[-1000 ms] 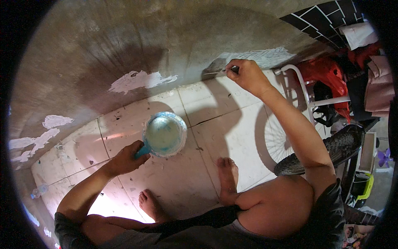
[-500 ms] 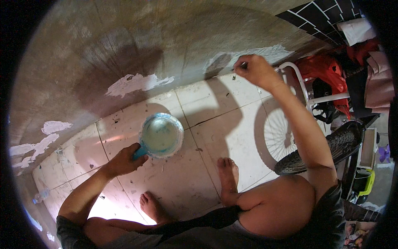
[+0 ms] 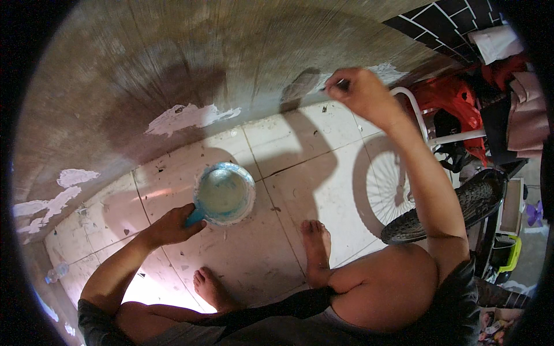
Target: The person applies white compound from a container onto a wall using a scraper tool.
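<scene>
My left hand (image 3: 173, 226) is wrapped round the handle of a blue plastic dipper (image 3: 201, 214) above the tiled floor. Pale, milky liquid fills the dipper, and whitish smears coat its rim. Over by the foot of the wall (image 3: 254, 63), my right hand (image 3: 365, 99) is closed, fingers curled in a pinch. Whatever lies between those fingers is too small or hidden to name. Right beside that hand, a rough white patch (image 3: 388, 72) marks the wall. Another white patch (image 3: 183, 117) lies farther left, low on the wall.
White floor tiles (image 3: 294, 190) with dark specks surround my bare feet. To the right stand a bicycle wheel (image 3: 444, 209) with a black tyre, a white metal frame (image 3: 420, 115) and a red plastic bag (image 3: 447, 104). A clear bottle (image 3: 57, 272) lies at the far left.
My right hand has shifted slightly up along the wall, its wrist bent differently. The dipper has dropped or tilted a little, still in my left hand.
</scene>
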The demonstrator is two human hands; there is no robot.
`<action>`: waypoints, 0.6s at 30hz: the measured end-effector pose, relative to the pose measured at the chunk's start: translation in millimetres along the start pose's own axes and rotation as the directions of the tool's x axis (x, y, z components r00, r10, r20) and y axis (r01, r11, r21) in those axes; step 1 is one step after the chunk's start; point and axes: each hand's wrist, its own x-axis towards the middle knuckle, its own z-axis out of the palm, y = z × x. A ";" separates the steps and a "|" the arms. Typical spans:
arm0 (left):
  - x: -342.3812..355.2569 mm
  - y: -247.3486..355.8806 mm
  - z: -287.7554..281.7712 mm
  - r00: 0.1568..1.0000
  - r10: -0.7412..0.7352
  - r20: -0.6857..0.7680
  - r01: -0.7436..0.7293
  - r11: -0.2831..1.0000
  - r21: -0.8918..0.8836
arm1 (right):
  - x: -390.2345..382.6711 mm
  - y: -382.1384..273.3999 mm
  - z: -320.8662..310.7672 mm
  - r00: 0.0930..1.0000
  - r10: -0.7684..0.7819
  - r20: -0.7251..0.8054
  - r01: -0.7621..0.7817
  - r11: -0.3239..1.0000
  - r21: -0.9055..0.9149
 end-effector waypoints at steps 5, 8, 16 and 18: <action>3.4 -4.7 3.6 1.000 0.004 0.030 -0.004 1.000 -0.003 | 1.6 9.5 57.7 0.999 0.014 -0.035 -0.011 0.997 0.076; -0.8 2.7 -0.7 0.996 -0.020 0.085 0.027 0.996 -0.083 | 2.9 -3.7 36.6 0.992 0.102 -0.067 -0.092 0.985 0.147; 1.9 -14.3 0.1 0.988 0.054 0.142 -0.034 0.989 -0.141 | -21.9 -56.5 -39.4 0.973 -0.117 0.199 0.054 0.954 0.294; 6.8 -10.9 2.8 0.988 0.142 0.062 -0.143 0.990 0.010 | -33.4 -74.7 -27.6 0.892 -0.288 0.347 0.145 0.912 0.384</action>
